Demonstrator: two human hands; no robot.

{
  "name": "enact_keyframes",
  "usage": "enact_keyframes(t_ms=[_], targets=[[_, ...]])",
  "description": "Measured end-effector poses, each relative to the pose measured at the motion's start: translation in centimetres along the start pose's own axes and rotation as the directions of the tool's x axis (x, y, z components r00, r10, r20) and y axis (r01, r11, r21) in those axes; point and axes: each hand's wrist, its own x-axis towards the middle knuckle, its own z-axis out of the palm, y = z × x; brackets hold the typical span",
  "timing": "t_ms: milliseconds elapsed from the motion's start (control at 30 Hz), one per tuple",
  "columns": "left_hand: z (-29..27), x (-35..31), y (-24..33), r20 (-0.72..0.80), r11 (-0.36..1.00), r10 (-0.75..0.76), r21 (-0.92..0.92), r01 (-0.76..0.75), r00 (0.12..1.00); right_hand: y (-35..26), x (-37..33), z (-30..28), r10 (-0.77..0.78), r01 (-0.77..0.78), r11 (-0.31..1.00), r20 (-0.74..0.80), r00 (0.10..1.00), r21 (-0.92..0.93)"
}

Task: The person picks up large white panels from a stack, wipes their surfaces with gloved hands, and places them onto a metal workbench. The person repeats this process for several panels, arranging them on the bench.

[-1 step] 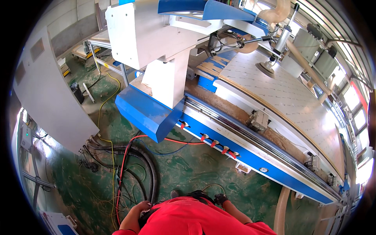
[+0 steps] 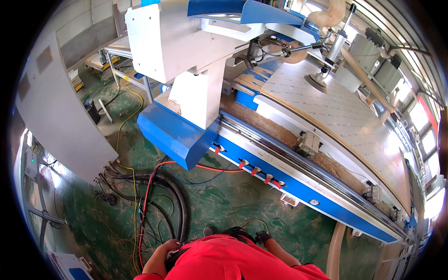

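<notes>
My left hand (image 2: 172, 245) hangs low at my left side, close to a dark item against my red shirt. Its fingers are mostly out of sight, so their grip does not show. On the other side, my right hand (image 2: 264, 237) looks dark, perhaps gloved, and is small in the view. Whether it holds anything cannot be made out. In front of me stands a large blue and white panel-cutting machine (image 2: 266, 173), apart from both hands. A pale sheet (image 2: 326, 100) lies on its bed, and a round suction cup (image 2: 315, 83) is at the sheet.
Thick black hoses (image 2: 179, 200), a red hose (image 2: 145, 196) and a yellow cable (image 2: 134, 186) cross the green floor at left. Several red-handled valves (image 2: 255, 171) line the machine's side. A grey cabinet (image 2: 65, 112) stands left; a beige duct (image 2: 336, 249) lies right.
</notes>
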Motion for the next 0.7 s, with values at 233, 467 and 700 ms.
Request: enact_keyframes(t_ms=[233,467,700], targets=[[0.0,0.0,0.6,0.065,0.991,-0.095,-0.084,0.1,0.993,0.2,0.2,-0.5,-0.04,0.041,0.996,-0.007,0.999,0.076],[0.0,-1.0,2.0,0.022,0.992,-0.05,-0.111,0.052,0.999,-0.1,0.2,-0.8,-0.012,0.017,0.977,-0.025,1.0,0.214],[0.5,0.1,2.6,0.038,0.991,-0.026,-0.127,0.03,0.999,-1.8,-1.6,-2.1,0.007,-0.006,0.964,-0.003,1.0,0.265]])
